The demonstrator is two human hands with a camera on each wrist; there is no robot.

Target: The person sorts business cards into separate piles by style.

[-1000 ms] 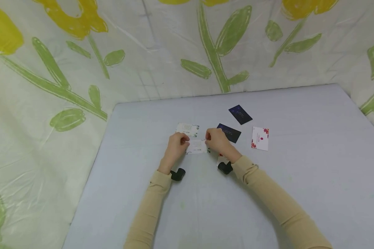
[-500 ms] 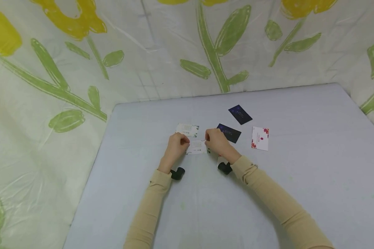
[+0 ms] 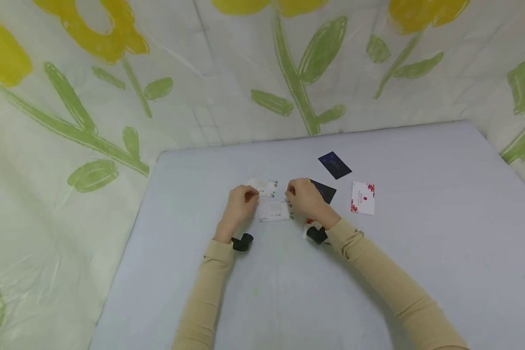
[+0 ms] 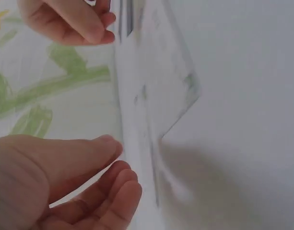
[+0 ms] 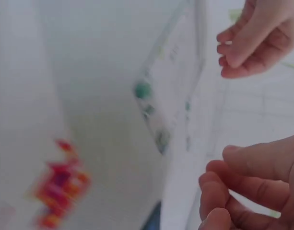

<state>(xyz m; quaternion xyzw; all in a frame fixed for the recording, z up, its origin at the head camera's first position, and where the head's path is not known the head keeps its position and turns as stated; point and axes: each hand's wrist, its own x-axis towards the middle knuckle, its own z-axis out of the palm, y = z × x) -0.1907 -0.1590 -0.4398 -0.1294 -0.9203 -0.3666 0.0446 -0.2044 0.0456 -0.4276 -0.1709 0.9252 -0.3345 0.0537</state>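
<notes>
A white card with green leaf corners [image 3: 274, 212] lies flat on the table between my two hands. Just behind it is a second white leaf-printed card [image 3: 264, 186], its left end close to my left fingers. My left hand [image 3: 241, 204] hovers by the near card's left edge; in the left wrist view its thumb and bent fingers stand apart around nothing. My right hand [image 3: 305, 198] is at the card's right edge, fingers loosely curled and nothing between them in the right wrist view. It partly covers a black card [image 3: 325, 191].
Another black card [image 3: 335, 165] lies farther back. A white card with red flowers [image 3: 362, 198] sits to the right. A red-flowered card [image 3: 309, 222] is partly hidden under the right wrist. Behind the pale table [image 3: 271, 291] hangs a flower-printed curtain [image 3: 227, 82].
My left hand has let go of the near white card and drawn left from its edge. My right fingers have come off its right end. The head view has tilted slightly.
</notes>
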